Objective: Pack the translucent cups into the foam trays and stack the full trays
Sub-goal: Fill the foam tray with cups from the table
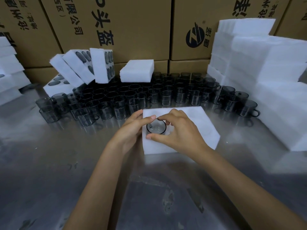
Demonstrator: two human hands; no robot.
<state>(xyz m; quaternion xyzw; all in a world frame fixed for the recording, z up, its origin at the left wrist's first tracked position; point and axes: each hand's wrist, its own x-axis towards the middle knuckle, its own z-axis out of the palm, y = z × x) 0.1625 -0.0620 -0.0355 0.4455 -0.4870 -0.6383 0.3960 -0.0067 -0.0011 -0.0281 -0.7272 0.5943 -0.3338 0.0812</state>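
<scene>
A white foam tray point(199, 118) lies flat on the steel table in front of me. One translucent grey cup point(156, 128) sits in a hole at the tray's left side, its dark rim showing. My right hand point(179, 131) curls over the cup, thumb on the foam in front of it and fingertips pinching the far rim. My left hand point(132, 128) holds the tray's left edge, its fingertips meeting the cup's rim. Several rows of loose translucent cups point(136, 98) stand behind the tray.
Filled foam trays point(79, 67) lean against each other at the back left, and one foam block point(137, 70) rests on the cups. A tall pile of foam trays point(265, 77) fills the right side. Cardboard boxes point(132, 27) wall off the back.
</scene>
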